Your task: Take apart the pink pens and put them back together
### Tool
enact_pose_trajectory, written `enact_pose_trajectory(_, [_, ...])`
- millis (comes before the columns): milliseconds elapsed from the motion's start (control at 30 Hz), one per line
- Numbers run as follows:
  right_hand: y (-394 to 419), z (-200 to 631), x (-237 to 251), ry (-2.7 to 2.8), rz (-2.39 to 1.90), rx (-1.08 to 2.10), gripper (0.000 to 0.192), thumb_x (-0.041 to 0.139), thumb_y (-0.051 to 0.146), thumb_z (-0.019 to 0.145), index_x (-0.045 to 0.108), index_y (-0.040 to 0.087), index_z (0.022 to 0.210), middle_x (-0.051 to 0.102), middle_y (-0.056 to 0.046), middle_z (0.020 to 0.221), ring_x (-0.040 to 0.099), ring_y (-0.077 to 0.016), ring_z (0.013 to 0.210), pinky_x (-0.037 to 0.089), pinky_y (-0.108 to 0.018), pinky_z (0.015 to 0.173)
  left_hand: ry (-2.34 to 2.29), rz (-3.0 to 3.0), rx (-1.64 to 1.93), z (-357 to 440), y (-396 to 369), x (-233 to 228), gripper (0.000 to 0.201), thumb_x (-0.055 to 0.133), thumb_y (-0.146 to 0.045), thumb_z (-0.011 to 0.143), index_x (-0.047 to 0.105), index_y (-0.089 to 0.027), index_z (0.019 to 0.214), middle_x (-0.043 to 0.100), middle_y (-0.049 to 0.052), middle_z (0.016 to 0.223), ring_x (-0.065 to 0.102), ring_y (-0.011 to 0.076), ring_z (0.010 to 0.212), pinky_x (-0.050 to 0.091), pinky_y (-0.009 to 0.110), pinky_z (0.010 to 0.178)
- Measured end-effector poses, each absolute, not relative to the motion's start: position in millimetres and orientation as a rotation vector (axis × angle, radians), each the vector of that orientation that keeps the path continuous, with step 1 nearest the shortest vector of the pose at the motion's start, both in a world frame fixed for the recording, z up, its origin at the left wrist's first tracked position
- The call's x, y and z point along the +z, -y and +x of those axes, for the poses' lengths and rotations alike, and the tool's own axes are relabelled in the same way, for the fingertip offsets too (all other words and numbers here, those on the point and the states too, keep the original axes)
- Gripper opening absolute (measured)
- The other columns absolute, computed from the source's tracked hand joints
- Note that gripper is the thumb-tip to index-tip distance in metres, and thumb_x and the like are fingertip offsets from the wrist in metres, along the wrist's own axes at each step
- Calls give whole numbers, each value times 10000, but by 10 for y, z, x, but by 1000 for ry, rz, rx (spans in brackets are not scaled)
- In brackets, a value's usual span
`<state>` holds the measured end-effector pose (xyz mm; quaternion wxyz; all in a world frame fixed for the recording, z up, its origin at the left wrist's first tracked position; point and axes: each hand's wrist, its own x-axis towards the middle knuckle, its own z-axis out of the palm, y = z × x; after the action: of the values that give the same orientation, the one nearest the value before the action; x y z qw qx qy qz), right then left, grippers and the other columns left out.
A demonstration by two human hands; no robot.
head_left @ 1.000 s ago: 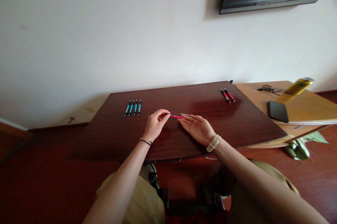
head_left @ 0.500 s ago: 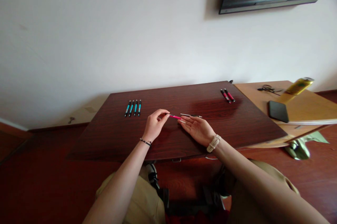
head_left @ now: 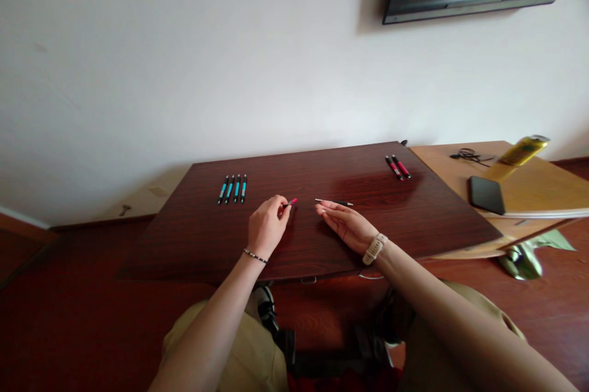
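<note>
Head view: left hand [head_left: 267,227] grip pinches pink pen piece [head_left: 291,202]; right hand [head_left: 346,225] lies released.

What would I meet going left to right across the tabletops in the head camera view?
Four teal pens → left hand pinching a pink pen piece → thin refill above the open right hand → two red pens → black phone → yellow can.

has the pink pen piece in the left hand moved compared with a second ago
Yes. The pink pen piece in the left hand has drawn left, toward the four teal pens and away from the thin refill lying on the table.
</note>
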<state>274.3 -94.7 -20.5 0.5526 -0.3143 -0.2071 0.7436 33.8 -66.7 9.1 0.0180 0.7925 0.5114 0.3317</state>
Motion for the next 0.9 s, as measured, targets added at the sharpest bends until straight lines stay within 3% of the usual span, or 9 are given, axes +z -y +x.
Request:
enact_pose_trajectory(233, [943, 2784, -235, 473, -734, 1749, 235, 751, 36, 875, 722, 124, 1090, 785, -131, 1162, 777, -154, 1035, 624, -158, 910, -1761, 2614, 816, 345, 822, -2, 47, 599, -239, 1001, 646, -245, 999, 712, 50, 915, 648, 217, 834, 454, 302, 713])
enact_pose_trajectory(500, [927, 2785, -247, 497, -727, 1741, 245, 744, 22, 874, 715, 157, 1076, 795, -92, 1134, 779, -147, 1031, 632, -174, 915, -1693, 2751, 583, 377, 890, -123, 201, 563, -177, 1012, 669, -233, 1173, 709, 86, 1073, 656, 233, 991, 505, 321, 806])
enact_pose_trajectory(667, [922, 2795, -257, 496, -727, 1753, 247, 745, 29, 873, 711, 165, 1076, 790, -89, 1150, 774, -148, 1047, 631, -181, 924, -1729, 2786, 528, 396, 924, -100, 212, 538, -173, 1025, 716, -245, 1115, 717, 82, 1008, 651, 237, 930, 503, 328, 766])
enact_pose_trajectory(900, [936, 2810, -251, 521, -737, 1735, 218, 736, 34, 883, 716, 153, 1065, 789, -102, 1152, 774, -138, 1027, 621, -166, 928, -1709, 2838, 532, 328, 934, -105, 264, 527, -172, 1031, 729, -253, 1179, 742, 74, 1039, 664, 237, 924, 510, 352, 792])
